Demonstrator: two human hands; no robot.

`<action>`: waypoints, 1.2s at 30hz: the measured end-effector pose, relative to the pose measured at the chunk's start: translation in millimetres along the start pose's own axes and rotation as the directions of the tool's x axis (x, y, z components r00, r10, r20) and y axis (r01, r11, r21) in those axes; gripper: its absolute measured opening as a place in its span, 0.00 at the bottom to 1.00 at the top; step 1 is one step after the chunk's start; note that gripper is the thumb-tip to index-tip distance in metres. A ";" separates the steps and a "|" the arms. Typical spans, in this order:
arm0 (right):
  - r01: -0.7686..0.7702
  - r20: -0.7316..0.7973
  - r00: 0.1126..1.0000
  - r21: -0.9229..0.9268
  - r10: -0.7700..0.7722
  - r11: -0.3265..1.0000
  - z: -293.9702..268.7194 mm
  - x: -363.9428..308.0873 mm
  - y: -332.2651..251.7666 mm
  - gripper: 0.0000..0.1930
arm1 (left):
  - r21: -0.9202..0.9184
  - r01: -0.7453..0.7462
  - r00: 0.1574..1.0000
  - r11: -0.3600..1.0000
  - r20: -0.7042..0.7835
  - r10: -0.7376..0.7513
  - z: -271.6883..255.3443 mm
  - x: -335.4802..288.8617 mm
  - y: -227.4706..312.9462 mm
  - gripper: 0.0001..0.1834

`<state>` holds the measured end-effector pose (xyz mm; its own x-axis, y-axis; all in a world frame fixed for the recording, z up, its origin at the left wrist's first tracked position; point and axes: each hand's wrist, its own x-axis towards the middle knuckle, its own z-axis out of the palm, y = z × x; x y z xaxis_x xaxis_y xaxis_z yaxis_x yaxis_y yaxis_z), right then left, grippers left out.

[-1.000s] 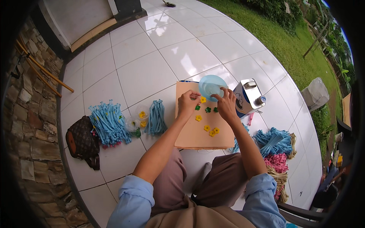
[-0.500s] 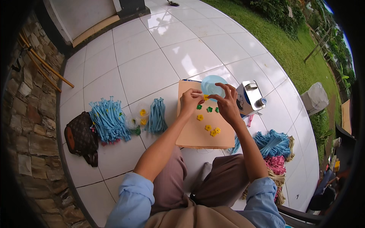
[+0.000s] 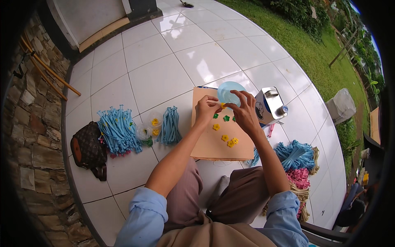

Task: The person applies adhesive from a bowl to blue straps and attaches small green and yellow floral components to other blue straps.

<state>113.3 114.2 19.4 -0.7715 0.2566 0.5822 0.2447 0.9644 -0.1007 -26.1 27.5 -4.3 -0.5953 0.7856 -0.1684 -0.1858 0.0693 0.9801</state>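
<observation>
Over a tan board (image 3: 205, 144), my two hands meet at a small yellow flower-shaped piece (image 3: 223, 106). My left hand (image 3: 205, 111) is closed, pinching a thin pale strip (image 3: 213, 101) whose end meets the flower. Thumb and forefinger of my right hand (image 3: 245, 111) grip the flower; the other fingers are raised and bent. On the board below lie several loose yellow flowers (image 3: 216, 127) and, nearer my fingers, green flowers (image 3: 226, 118). A light blue plate (image 3: 225, 88) sits at the board's far edge, partly hidden by my right hand.
Right of the board stands a metal can (image 3: 269, 105). Bundles of blue strips (image 3: 294, 155) and pink strips (image 3: 298, 178) lie at the right. To the left are more blue strips (image 3: 119, 129), another blue bundle (image 3: 169, 125), clear bags with flowers (image 3: 154, 122) and a brown bag (image 3: 88, 146).
The yellow flower has tilted between my fingers, and my right fingertips have closed in on it. Both arms stay in nearly the same place.
</observation>
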 end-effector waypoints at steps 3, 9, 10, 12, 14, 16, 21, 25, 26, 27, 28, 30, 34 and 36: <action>0.003 -0.003 1.000 -0.006 -0.003 1.000 -2.2 -0.6 0.1 0.13 | 0.001 0.001 1.000 1.000 0.003 -0.001 1.5 0.0 -0.6 0.13; -0.079 -0.043 0.996 0.019 0.080 0.997 -15.2 -5.1 1.5 0.11 | 0.123 -0.048 0.999 0.991 -0.009 0.049 -9.9 2.9 -11.6 0.09; -0.240 0.126 0.968 0.226 0.216 0.944 -13.2 -10.7 4.2 0.11 | 0.227 -0.062 0.998 0.972 0.004 0.062 -16.8 5.0 -13.5 0.08; -0.349 0.369 0.913 0.492 0.173 0.797 -10.6 -23.7 3.8 0.09 | 0.336 -0.073 0.997 0.939 0.015 0.072 -31.5 3.5 -19.5 0.07; -0.291 0.453 0.891 0.520 0.030 0.803 -0.5 -41.9 2.2 0.14 | 0.494 -0.079 0.997 0.866 0.041 0.067 -42.7 3.3 -26.6 0.06; -0.217 0.480 0.873 0.544 -0.088 0.810 4.2 -49.3 -1.3 0.18 | 0.480 -0.079 0.996 0.873 0.072 0.050 -47.7 0.7 -29.1 0.06; -0.203 0.490 0.863 0.561 -0.125 0.802 10.8 -52.3 -10.3 0.18 | 0.467 -0.123 0.987 0.876 0.153 0.057 -60.5 -1.3 -35.2 0.05; -0.304 0.560 0.826 0.548 -0.072 0.779 12.4 -42.8 -14.2 0.18 | 0.653 -0.286 0.956 0.701 0.149 0.252 -58.9 -4.5 -25.5 0.07; -0.417 0.633 0.774 0.534 -0.021 0.735 12.2 -41.2 -12.3 0.18 | 0.745 -0.403 0.882 0.531 0.163 0.441 -53.7 -7.0 -20.0 0.09; -0.418 0.632 0.775 0.531 -0.016 0.737 11.9 -40.2 -9.2 0.18 | 0.743 -0.409 0.881 0.530 0.168 0.443 -48.2 -9.3 -14.4 0.09; -0.468 0.562 0.825 0.620 0.059 0.630 10.4 -39.3 -4.4 0.18 | 0.583 -0.317 0.947 0.748 0.235 0.218 -37.9 -17.7 1.2 0.11; -0.517 0.458 0.856 0.769 0.239 0.376 17.7 -38.9 13.4 0.18 | 0.338 -0.262 0.882 0.904 0.464 0.082 -25.0 -18.2 -0.7 0.14; -0.552 0.483 0.782 0.830 0.395 0.078 8.7 -23.3 12.4 0.19 | 0.337 -0.358 0.869 0.871 0.463 0.178 -14.6 -21.5 5.0 0.13; -0.559 0.487 0.780 0.824 0.393 0.089 7.7 -19.0 10.2 0.17 | 0.326 -0.328 0.887 0.886 0.428 0.171 -13.4 -18.6 7.3 0.11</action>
<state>125.9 119.7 1.1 -0.7913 0.6110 0.0216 -0.0305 -0.0042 -0.9995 -26.9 5.2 4.6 -0.2253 0.9722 0.0632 0.2858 0.0039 0.9583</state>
